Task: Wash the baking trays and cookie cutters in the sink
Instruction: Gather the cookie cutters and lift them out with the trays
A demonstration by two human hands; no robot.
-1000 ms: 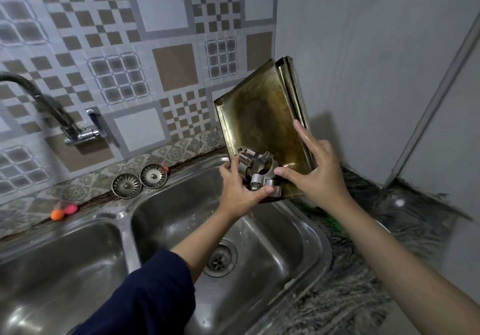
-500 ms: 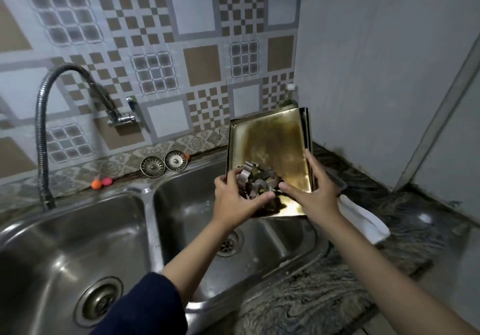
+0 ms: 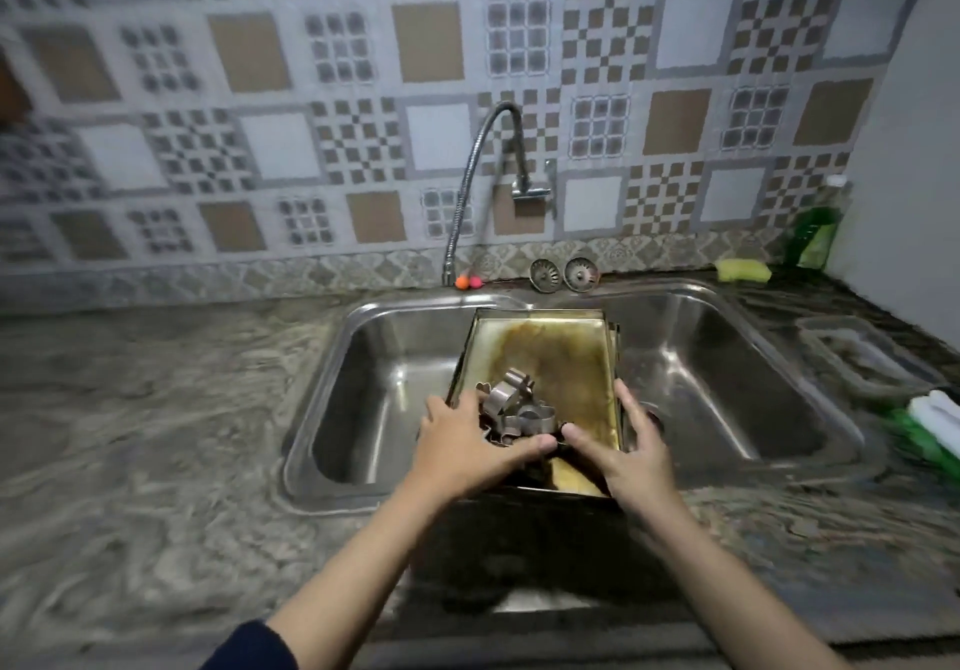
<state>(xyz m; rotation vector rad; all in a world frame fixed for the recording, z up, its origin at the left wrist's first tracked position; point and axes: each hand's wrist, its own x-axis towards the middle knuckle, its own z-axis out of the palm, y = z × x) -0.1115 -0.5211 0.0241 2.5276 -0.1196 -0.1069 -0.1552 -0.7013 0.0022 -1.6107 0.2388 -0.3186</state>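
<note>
Cutters (image 3: 514, 409) on trays (image 3: 561, 357) btwn gripping left hand (image 3: 467, 448) & right hand (image 3: 631, 453).

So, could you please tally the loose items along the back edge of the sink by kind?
Metal sink strainers: 2
Small balls, one orange, one pink: 2
Yellow sponge: 1
Green bottle: 1
Total: 6

Stacked baking trays (image 3: 566, 362): brass-coloured, brown-stained, held roughly level above the divider of the double sink (image 3: 727, 357). Cookie cutters (image 3: 517, 409): bare metal, piled loosely at the top tray's near end.
</note>
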